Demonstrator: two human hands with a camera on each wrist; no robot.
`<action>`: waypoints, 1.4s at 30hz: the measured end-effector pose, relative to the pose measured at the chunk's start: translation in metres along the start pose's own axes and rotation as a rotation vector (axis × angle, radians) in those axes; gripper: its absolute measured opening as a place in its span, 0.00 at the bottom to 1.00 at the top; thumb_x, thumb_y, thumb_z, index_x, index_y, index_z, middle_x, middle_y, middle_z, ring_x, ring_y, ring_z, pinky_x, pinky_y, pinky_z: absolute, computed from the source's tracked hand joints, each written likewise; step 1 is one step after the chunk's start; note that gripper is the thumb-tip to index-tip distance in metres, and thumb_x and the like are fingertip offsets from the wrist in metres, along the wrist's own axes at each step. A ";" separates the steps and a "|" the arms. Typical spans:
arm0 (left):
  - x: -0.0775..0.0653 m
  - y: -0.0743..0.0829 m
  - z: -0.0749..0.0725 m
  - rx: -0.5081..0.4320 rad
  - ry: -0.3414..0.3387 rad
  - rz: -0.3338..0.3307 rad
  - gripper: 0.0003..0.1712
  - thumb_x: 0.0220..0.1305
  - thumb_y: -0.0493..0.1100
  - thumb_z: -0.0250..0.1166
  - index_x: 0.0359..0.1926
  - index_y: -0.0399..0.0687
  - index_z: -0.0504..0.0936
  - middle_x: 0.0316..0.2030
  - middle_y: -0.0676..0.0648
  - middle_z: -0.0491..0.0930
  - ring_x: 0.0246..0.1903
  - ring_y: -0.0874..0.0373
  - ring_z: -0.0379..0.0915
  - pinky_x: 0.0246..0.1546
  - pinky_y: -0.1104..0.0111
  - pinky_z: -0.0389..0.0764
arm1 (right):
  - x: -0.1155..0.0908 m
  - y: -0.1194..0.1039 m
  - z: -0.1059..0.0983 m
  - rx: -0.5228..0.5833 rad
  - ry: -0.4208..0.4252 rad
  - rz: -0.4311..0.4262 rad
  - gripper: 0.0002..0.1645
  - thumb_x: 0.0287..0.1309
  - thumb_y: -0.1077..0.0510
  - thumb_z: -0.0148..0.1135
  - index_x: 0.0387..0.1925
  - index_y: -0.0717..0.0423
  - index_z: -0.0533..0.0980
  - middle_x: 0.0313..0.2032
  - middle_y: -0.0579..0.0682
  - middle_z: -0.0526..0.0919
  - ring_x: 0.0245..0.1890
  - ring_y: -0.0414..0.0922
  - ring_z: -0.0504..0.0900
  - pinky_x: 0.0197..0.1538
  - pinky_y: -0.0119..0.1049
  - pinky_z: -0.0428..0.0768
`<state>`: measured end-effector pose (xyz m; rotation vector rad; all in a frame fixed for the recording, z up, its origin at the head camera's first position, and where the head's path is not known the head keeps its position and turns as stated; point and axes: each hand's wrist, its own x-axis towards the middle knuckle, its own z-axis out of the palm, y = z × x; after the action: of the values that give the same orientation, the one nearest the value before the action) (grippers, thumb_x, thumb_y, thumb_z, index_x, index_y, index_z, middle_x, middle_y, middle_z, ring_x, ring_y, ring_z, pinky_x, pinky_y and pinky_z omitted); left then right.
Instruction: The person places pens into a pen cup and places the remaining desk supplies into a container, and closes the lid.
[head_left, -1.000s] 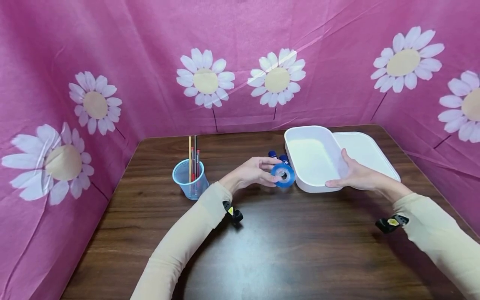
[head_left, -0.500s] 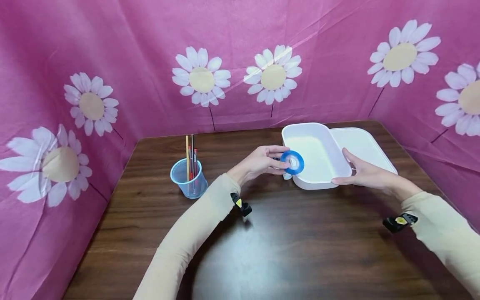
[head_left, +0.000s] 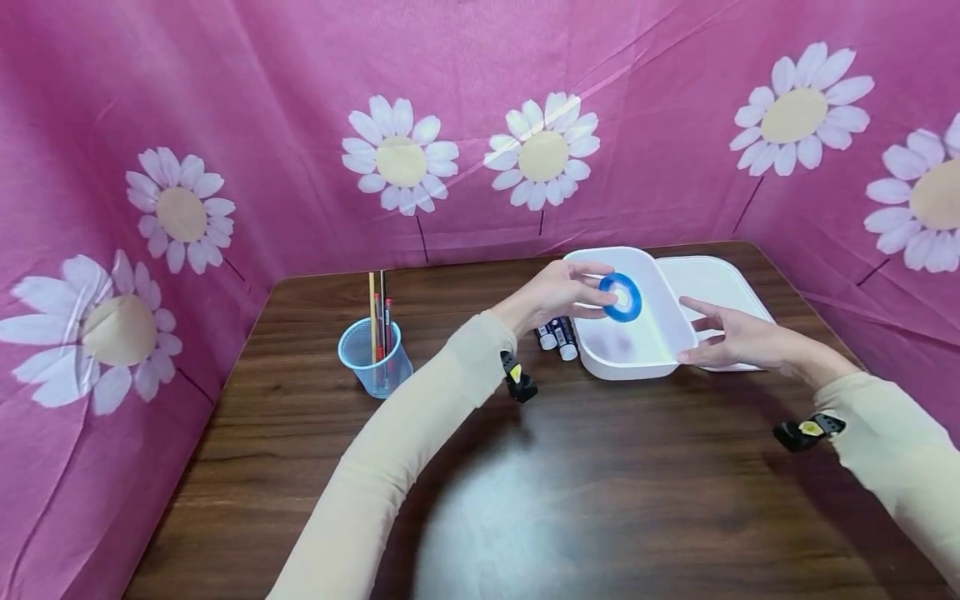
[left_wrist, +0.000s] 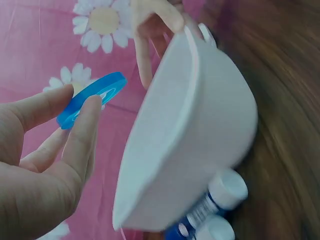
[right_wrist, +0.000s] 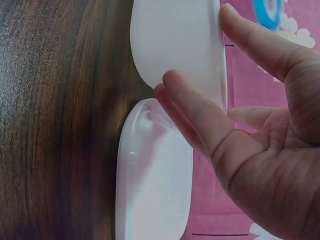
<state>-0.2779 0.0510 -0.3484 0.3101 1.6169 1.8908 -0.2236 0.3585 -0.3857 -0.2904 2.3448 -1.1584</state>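
- Left hand [head_left: 558, 293] pinches the blue tape roll [head_left: 632, 305] above the white plastic box [head_left: 637, 372]; a slack grip could drop it.
- Right hand [head_left: 738, 338], fingers spread, touches the box's rim; a hard push could shift the glue sticks [head_left: 566, 340].

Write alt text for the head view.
A person's left hand holds a round blue tape roll above a white plastic box, right hand at its right edge. Left of it are two blue-and-white tubes, then a pale-blue mesh pen cup; right, a flat white lid.
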 end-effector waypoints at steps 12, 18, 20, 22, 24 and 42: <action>0.010 0.030 0.049 0.068 0.028 0.047 0.26 0.61 0.28 0.71 0.60 0.41 0.80 0.40 0.45 0.84 0.37 0.54 0.84 0.37 0.61 0.87 | 0.001 0.002 0.002 0.007 -0.025 0.002 0.63 0.65 0.53 0.69 0.80 0.58 0.34 0.68 0.78 0.53 0.60 0.66 0.73 0.48 0.40 0.84; 0.012 0.048 0.053 0.078 0.054 0.072 0.27 0.61 0.28 0.71 0.61 0.40 0.79 0.41 0.48 0.84 0.36 0.56 0.85 0.39 0.61 0.87 | 0.003 0.002 0.001 0.078 -0.069 0.009 0.64 0.64 0.57 0.69 0.80 0.56 0.31 0.69 0.78 0.48 0.61 0.68 0.71 0.50 0.46 0.84; 0.015 0.055 0.050 0.077 0.067 0.073 0.27 0.61 0.28 0.70 0.62 0.40 0.79 0.41 0.48 0.84 0.36 0.55 0.85 0.40 0.62 0.87 | 0.003 0.002 -0.001 0.068 -0.067 0.011 0.64 0.64 0.56 0.69 0.80 0.55 0.32 0.69 0.78 0.49 0.60 0.68 0.72 0.50 0.46 0.85; 0.018 0.061 0.047 0.077 0.082 0.072 0.27 0.62 0.29 0.70 0.62 0.41 0.79 0.41 0.49 0.84 0.36 0.55 0.85 0.41 0.61 0.87 | 0.003 0.002 -0.001 0.070 -0.066 0.007 0.64 0.64 0.56 0.70 0.80 0.55 0.32 0.69 0.79 0.49 0.60 0.67 0.72 0.49 0.45 0.85; 0.022 0.062 0.044 0.077 0.100 0.062 0.27 0.62 0.29 0.71 0.62 0.42 0.80 0.40 0.49 0.84 0.36 0.56 0.85 0.42 0.60 0.86 | 0.002 0.003 -0.001 0.075 -0.064 0.009 0.64 0.64 0.57 0.70 0.80 0.54 0.31 0.69 0.79 0.49 0.60 0.68 0.73 0.49 0.45 0.85; 0.056 -0.019 0.044 0.084 0.350 -0.062 0.21 0.66 0.26 0.63 0.59 0.37 0.81 0.33 0.44 0.82 0.33 0.56 0.82 0.37 0.66 0.86 | 0.001 0.005 0.002 0.185 -0.087 0.034 0.65 0.65 0.58 0.68 0.80 0.48 0.27 0.70 0.80 0.43 0.52 0.56 0.82 0.50 0.48 0.84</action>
<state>-0.2913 0.1202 -0.3690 -0.0414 1.9121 1.9110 -0.2232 0.3602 -0.3912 -0.2300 2.1422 -1.3082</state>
